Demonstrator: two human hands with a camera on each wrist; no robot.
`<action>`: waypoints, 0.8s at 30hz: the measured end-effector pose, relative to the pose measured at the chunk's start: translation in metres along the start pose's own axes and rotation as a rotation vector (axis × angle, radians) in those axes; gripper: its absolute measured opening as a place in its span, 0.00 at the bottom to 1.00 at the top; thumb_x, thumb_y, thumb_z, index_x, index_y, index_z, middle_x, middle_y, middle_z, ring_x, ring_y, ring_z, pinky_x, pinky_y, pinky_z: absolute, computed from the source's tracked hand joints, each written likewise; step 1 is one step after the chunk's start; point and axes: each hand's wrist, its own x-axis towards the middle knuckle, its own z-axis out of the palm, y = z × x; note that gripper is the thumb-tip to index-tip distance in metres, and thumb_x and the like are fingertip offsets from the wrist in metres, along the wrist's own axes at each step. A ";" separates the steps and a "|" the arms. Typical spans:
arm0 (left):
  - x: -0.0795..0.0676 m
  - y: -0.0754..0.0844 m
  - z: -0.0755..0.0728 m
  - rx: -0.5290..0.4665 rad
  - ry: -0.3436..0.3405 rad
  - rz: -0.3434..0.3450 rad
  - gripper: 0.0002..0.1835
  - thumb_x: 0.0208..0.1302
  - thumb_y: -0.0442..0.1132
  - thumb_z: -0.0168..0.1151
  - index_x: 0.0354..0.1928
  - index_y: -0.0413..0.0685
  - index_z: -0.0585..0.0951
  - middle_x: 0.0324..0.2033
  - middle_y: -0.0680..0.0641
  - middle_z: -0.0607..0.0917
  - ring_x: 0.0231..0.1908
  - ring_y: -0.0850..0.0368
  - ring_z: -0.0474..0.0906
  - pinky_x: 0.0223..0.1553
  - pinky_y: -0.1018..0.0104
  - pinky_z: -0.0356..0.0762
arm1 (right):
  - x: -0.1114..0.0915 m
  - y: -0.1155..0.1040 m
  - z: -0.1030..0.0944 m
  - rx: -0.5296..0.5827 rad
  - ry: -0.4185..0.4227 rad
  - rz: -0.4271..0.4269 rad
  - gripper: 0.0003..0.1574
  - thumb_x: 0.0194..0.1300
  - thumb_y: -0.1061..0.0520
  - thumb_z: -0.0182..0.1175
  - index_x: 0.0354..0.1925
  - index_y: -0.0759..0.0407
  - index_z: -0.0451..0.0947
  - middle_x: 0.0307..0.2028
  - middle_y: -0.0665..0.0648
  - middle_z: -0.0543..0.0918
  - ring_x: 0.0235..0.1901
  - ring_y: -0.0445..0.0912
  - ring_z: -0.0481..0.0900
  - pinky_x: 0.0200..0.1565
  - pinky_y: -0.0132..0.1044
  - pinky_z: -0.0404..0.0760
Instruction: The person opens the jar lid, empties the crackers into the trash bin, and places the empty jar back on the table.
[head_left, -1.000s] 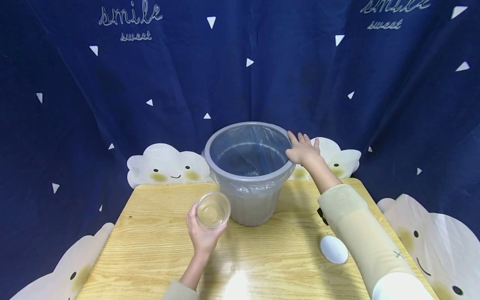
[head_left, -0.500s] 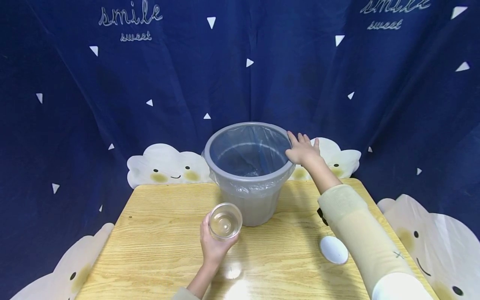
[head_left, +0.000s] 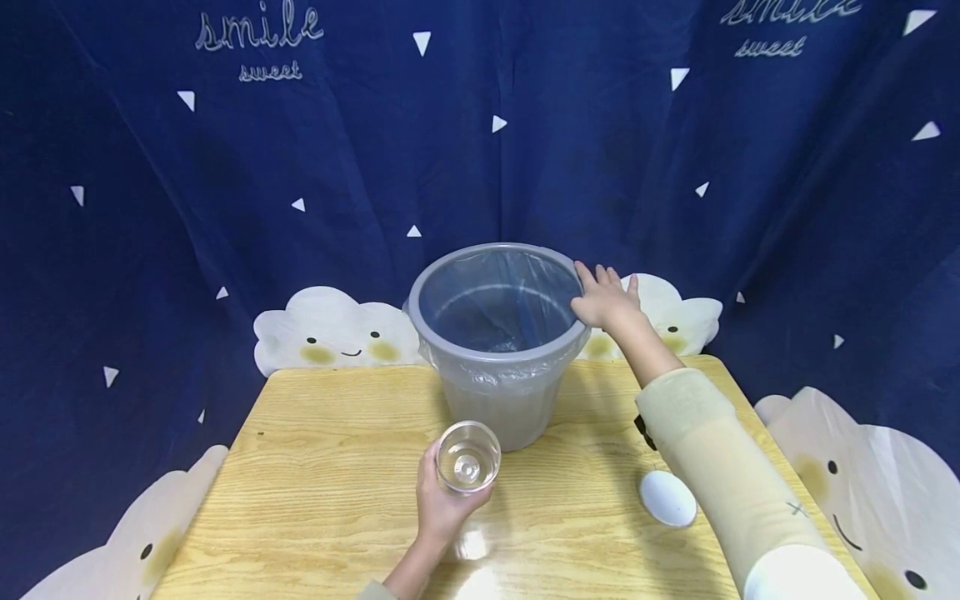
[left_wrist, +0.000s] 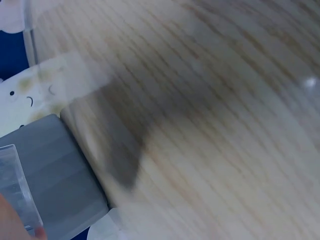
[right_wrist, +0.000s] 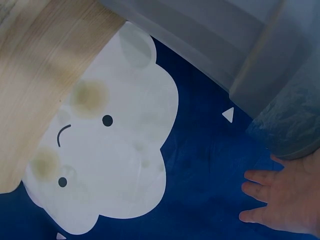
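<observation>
My left hand (head_left: 447,507) holds a clear plastic cup (head_left: 468,457), fingers and thumb wrapped round its side. Seen from above, the cup is upright and stands out in front of a grey trash bin (head_left: 498,408). A corner of the cup (left_wrist: 19,187) and part of the left hand (left_wrist: 11,223) show at the left wrist view's edge. My right hand (head_left: 606,300) touches the right side of the bin's rim, fingers spread and extended. In the right wrist view the right hand (right_wrist: 287,197) sits beside the bin's edge. A thin clear bag (head_left: 517,379) lines the bin and folds over its rim.
The wooden table (head_left: 330,467) carries the bin near its back edge. A white oval object (head_left: 668,498) lies on the right, next to the right forearm, with a small black item (head_left: 644,433) partly hidden by the sleeve. Behind hangs a dark blue curtain (head_left: 360,167).
My left hand has carried the cup to the right and a little toward me, in front of the bin. The right hand has stayed on the rim.
</observation>
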 end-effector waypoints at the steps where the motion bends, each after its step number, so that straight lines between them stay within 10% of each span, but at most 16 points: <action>1: -0.001 -0.001 0.001 0.008 -0.006 0.002 0.51 0.19 0.36 0.80 0.57 0.43 0.67 0.49 0.43 0.76 0.49 0.45 0.72 0.49 0.45 0.70 | 0.000 0.000 0.000 0.000 0.001 0.001 0.45 0.57 0.53 0.37 0.71 0.57 0.36 0.68 0.71 0.41 0.68 0.63 0.35 0.62 0.63 0.27; 24: -0.028 -0.016 0.010 -0.151 -0.193 -0.140 0.50 0.23 0.33 0.80 0.57 0.39 0.66 0.51 0.39 0.76 0.51 0.41 0.72 0.51 0.43 0.68 | 0.001 -0.001 -0.001 0.000 0.011 -0.004 0.45 0.57 0.52 0.37 0.71 0.57 0.37 0.68 0.71 0.42 0.68 0.63 0.35 0.61 0.63 0.27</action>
